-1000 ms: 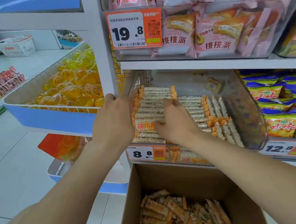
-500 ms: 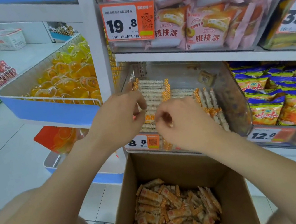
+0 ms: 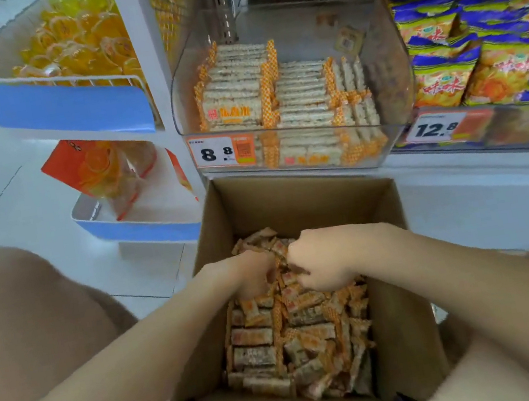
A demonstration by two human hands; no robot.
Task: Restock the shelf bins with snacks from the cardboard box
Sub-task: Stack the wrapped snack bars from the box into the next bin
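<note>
Cardboard box (image 3: 291, 203) | left hand (image 3: 251, 277), right hand (image 3: 324, 260): fingers curled, gripping snack bars (image 3: 298, 337) inside

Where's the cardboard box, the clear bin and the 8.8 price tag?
cardboard box (image 3: 290, 199): head view, inner far wall.
clear bin (image 3: 391, 69): head view, right side wall.
8.8 price tag (image 3: 210, 153): head view, white part.
</note>
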